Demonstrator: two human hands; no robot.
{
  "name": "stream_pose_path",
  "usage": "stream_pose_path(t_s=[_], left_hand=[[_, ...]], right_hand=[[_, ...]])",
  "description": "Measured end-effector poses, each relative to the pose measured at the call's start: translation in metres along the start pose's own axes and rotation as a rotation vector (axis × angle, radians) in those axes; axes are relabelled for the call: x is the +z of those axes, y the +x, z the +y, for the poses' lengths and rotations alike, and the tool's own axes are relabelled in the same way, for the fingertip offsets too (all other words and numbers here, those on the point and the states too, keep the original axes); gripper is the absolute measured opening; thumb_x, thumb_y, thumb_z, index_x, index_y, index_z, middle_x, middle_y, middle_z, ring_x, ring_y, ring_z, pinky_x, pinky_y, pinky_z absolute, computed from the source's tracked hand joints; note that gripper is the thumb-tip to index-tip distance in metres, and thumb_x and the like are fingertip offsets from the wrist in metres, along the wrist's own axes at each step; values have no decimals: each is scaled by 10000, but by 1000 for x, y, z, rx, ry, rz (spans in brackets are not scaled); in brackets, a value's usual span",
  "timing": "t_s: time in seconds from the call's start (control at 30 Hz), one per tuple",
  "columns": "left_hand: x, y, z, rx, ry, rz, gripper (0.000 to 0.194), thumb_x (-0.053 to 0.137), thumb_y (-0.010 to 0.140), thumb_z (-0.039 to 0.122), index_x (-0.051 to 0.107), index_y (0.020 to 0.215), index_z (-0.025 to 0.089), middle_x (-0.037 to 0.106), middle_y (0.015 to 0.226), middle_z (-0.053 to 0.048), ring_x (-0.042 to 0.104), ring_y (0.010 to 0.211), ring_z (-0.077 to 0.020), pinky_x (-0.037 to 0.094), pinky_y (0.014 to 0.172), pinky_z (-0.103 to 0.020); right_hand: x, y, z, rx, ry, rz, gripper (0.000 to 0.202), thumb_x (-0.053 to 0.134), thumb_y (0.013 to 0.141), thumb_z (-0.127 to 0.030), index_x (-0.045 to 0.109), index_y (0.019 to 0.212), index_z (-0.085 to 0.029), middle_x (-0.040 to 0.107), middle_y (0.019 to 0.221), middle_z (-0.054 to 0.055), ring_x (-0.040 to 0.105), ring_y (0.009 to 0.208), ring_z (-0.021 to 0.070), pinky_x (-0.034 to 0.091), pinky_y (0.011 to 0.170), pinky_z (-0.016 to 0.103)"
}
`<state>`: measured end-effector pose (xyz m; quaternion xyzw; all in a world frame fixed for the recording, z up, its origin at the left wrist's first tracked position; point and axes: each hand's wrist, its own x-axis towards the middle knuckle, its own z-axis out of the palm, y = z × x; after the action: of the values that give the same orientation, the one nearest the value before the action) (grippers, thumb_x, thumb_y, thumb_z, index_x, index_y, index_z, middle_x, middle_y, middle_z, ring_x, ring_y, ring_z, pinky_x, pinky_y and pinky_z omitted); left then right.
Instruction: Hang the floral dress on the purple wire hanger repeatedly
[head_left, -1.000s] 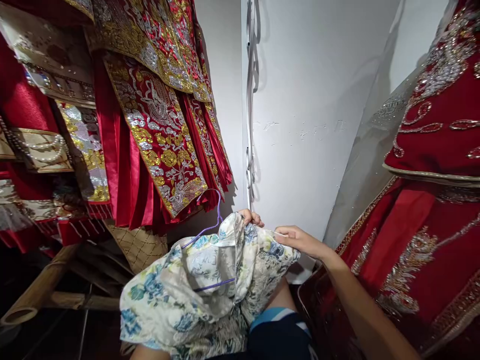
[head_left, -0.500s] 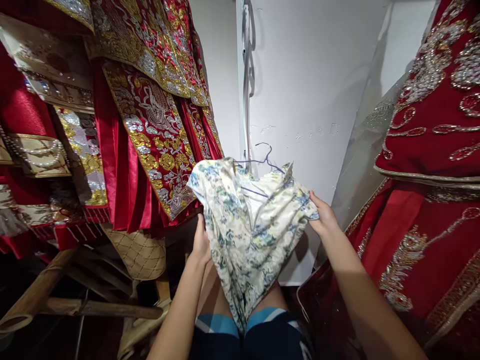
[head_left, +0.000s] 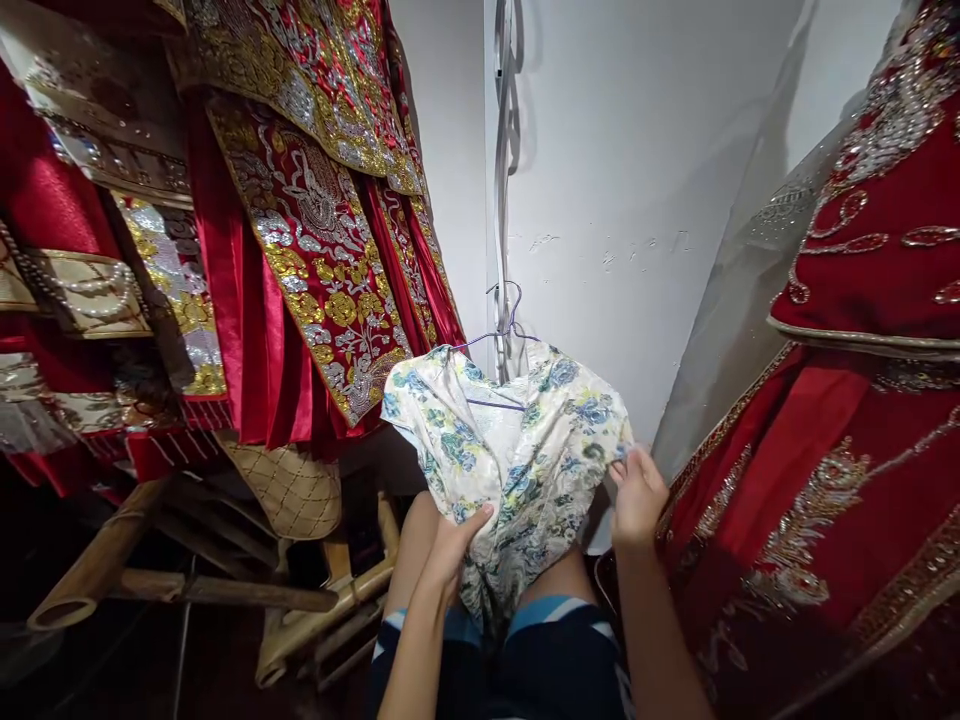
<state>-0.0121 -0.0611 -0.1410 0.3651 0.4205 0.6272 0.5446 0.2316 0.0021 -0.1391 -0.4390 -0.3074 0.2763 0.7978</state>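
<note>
A white short-sleeved floral shirt (head_left: 562, 440) with blue and yellow flowers hangs in front of me on a thin purple hanger (head_left: 513, 322). Its shoulders are spread over the hanger and the V-shaped neck faces me. My right hand (head_left: 637, 495) pinches the edge of the sleeve on the right. My left hand (head_left: 451, 550) holds the lower front at the left, thumb on top, its other fingers mostly hidden. The shirt's lower part bunches together over my lap.
Red gowns with gold and silver embroidery (head_left: 322, 250) hang on the left, and a beaded red gown (head_left: 847, 480) on the right. A bamboo frame (head_left: 225, 590) stands low at the left. Behind is a white wall (head_left: 615, 150) with a metal strip (head_left: 502, 150).
My left hand has shifted inward onto the shirt's front, and my right hand has lowered a little at the sleeve. The shirt now hangs flatter, and the hanger is more upright.
</note>
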Motion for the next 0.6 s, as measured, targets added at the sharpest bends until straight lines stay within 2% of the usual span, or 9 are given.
stream_pose_path(t_s=[0.07,0.1,0.13,0.17,0.23,0.27,0.3,0.4,0.6], left_hand=[[4,-3,-1,-3,36,-8,933,900,605,370,492,1436,259,529,1474,-108,420,1416,-335,310,1198,-443],[7,-4,-2,-2,56,-10,935,897,611,374,484,1441,256,510,1489,-114,412,1420,-341,310,1196,-442],[9,-5,-3,0,79,-9,933,895,615,376,482,1442,250,495,1500,-124,408,1422,-347,315,1191,-441],[12,-6,-4,6,103,-10,929,893,618,377,483,1440,240,487,1505,-136,407,1421,-351,321,1185,-441],[17,-7,-5,35,136,-20,923,886,623,389,482,1435,216,490,1497,-160,419,1412,-353,328,1175,-445],[19,-8,-5,55,141,-32,922,879,628,401,477,1434,204,499,1487,-169,429,1406,-348,328,1172,-447],[21,-9,-4,74,141,-45,920,873,632,414,474,1431,192,512,1472,-177,443,1396,-341,327,1170,-445],[23,-10,-1,88,157,-62,880,855,649,437,492,1406,173,542,1439,-182,479,1367,-329,334,1162,-432],[25,-15,2,89,163,-57,787,839,666,414,544,1368,211,579,1412,-137,498,1350,-330,348,1160,-442]], right_hand=[[-3,-24,18,-60,13,43,362,612,862,-476,658,1096,-204,719,1078,114,677,948,242,545,713,328],[-1,-36,23,-33,-4,13,323,630,850,-475,666,1022,-204,723,977,103,672,855,233,535,669,322],[3,-46,24,25,-27,-89,308,642,843,-494,666,941,-203,712,864,87,654,755,222,515,614,314],[9,-55,23,103,-56,-245,323,652,834,-525,656,861,-204,685,759,66,622,662,207,487,562,304],[22,-67,14,255,-114,-621,410,638,831,-606,604,742,-208,610,601,24,552,533,177,422,493,288],[27,-71,9,295,-140,-765,451,615,837,-641,570,710,-211,576,555,7,522,499,163,395,478,281],[32,-74,4,305,-166,-853,479,589,847,-664,539,693,-214,549,527,-9,496,480,150,375,473,274],[35,-78,-6,239,-241,-906,504,528,882,-678,496,686,-214,507,515,-37,442,471,122,339,484,257],[24,-80,-16,115,-299,-958,432,528,932,-569,484,687,-216,511,576,-30,477,548,136,369,558,266]])
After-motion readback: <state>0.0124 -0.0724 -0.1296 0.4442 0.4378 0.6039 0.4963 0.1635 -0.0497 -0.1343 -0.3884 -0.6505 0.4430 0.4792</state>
